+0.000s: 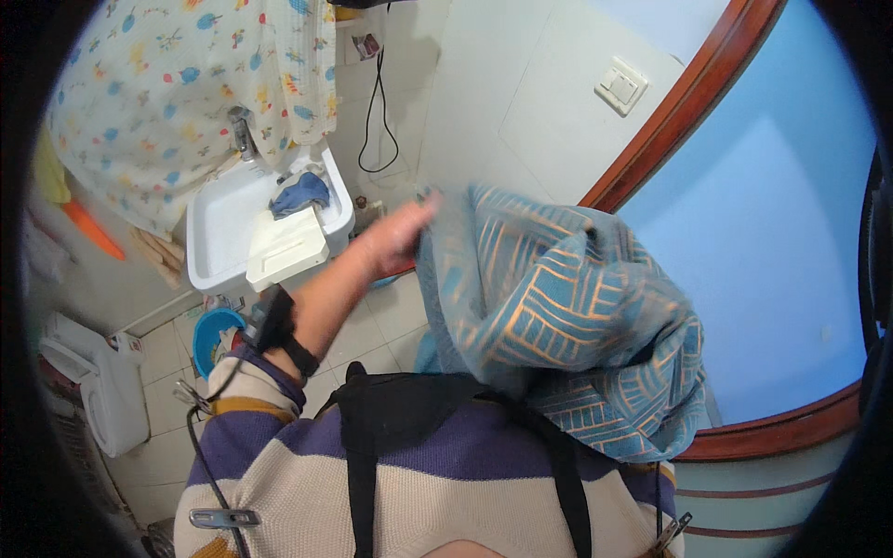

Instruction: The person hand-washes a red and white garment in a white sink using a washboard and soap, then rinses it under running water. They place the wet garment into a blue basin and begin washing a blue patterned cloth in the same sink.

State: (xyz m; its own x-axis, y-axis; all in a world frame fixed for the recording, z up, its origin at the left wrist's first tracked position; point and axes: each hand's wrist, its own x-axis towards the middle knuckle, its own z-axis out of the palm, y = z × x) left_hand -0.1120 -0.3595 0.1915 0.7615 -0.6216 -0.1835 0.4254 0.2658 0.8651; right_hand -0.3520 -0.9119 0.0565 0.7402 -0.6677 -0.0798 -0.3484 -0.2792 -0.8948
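Note:
A large teal fabric [565, 300] with a pale orange line pattern is bunched up in front of my body, towards the right. My left hand [401, 240] is at its upper left edge, blurred, with the fabric hanging down from the fingers; the exact finger positions are hard to make out. A black device [272, 317] is strapped to my left wrist. My right hand is out of sight, and the fabric covers the place where my right forearm would show.
On the left is a white washbasin [199, 237] with a metal faucet [243, 132], a blue cloth [301, 194] and a cream board [289, 247]. Below stand a blue basin [216, 328] and a toilet [104, 390]. A patterned curtain [188, 77] hangs behind. Wooden door trim [670, 132] borders the right.

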